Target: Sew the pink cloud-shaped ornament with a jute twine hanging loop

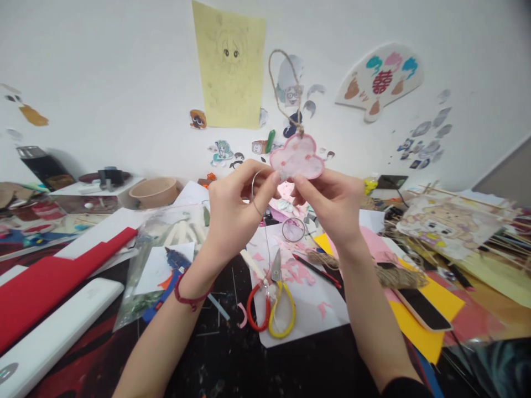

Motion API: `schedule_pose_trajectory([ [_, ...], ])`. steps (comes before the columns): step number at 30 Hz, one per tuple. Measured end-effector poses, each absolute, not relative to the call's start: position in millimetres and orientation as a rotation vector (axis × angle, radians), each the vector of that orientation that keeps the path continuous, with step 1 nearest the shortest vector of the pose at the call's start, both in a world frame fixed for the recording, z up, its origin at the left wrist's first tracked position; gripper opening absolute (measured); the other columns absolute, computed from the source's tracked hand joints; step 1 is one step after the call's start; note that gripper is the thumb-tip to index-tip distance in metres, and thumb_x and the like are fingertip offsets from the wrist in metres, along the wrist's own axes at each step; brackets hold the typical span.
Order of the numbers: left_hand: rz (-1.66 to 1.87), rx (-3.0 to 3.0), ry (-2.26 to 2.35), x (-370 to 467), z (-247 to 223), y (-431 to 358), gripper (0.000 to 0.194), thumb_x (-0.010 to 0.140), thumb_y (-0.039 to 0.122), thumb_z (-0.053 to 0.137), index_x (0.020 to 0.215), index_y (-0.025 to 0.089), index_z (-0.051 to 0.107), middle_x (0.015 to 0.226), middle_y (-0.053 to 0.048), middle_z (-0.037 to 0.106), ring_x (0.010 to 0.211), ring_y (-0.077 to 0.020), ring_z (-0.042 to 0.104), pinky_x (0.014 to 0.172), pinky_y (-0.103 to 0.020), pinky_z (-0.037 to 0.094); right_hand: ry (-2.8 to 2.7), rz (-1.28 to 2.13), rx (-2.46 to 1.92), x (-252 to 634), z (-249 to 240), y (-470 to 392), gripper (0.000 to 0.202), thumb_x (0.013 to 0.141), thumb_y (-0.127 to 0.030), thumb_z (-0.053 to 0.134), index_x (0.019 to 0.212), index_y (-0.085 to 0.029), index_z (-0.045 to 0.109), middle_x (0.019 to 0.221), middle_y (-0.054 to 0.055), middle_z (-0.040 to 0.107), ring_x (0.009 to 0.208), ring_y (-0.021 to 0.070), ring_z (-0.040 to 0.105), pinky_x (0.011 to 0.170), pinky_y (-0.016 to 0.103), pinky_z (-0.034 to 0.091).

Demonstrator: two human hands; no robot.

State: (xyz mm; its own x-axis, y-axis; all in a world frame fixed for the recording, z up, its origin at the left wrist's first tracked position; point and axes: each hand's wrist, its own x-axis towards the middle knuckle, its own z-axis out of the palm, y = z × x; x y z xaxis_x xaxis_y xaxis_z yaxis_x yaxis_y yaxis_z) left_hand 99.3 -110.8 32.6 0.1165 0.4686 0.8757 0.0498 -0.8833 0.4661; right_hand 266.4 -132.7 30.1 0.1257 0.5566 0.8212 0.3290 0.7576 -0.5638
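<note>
Both hands hold up a pale pink cloud-shaped piece (296, 156) with a darker pink border. A twine loop (270, 77) is tied at its top. My left hand (230, 213) pinches its lower left edge between thumb and fingers, and a thin wire ring (253, 190) curves around that thumb. My right hand (338, 204) pinches the lower right edge. Another metal ring (283, 232) hangs or lies below, between the hands; I cannot tell what it joins. Beneath them, scissors (276, 268) with one red and one yellow handle lie on white paper (307, 326).
Pink paper scraps (301, 273) and a dark pencil (317, 271) lie by the scissors. A blue glue gun (177, 264) is at left, near a long white object (62, 337). Twine (400, 276) and a phone (423, 309) lie at right. The wall (136, 72) rises behind.
</note>
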Motion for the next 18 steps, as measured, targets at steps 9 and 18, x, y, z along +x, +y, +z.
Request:
schedule_pose_trajectory([
  [9,1.829,1.939,0.376,101,37,-121,0.013,0.095,0.033,0.068,0.092,0.02,0.067,0.08,-0.001,0.074,0.066,-0.0104,0.069,0.055,-0.022,0.054,-1.483,0.202,-0.712,258,34,-146,0.016,0.088,-0.029,0.074,0.074,-0.02,0.072,0.062,-0.003,0.067,0.054,0.0114,0.061,0.052,0.028,0.051],
  [18,1.817,1.885,0.373,102,34,-118,0.019,0.09,0.038,0.074,0.087,0.02,0.074,0.075,0.0,0.074,0.062,-0.0102,0.067,0.053,-0.023,0.054,-1.498,0.216,-0.715,256,33,-146,0.014,0.088,-0.031,0.074,0.078,-0.021,0.074,0.063,-0.003,0.067,0.052,0.0104,0.06,0.05,0.026,0.052],
])
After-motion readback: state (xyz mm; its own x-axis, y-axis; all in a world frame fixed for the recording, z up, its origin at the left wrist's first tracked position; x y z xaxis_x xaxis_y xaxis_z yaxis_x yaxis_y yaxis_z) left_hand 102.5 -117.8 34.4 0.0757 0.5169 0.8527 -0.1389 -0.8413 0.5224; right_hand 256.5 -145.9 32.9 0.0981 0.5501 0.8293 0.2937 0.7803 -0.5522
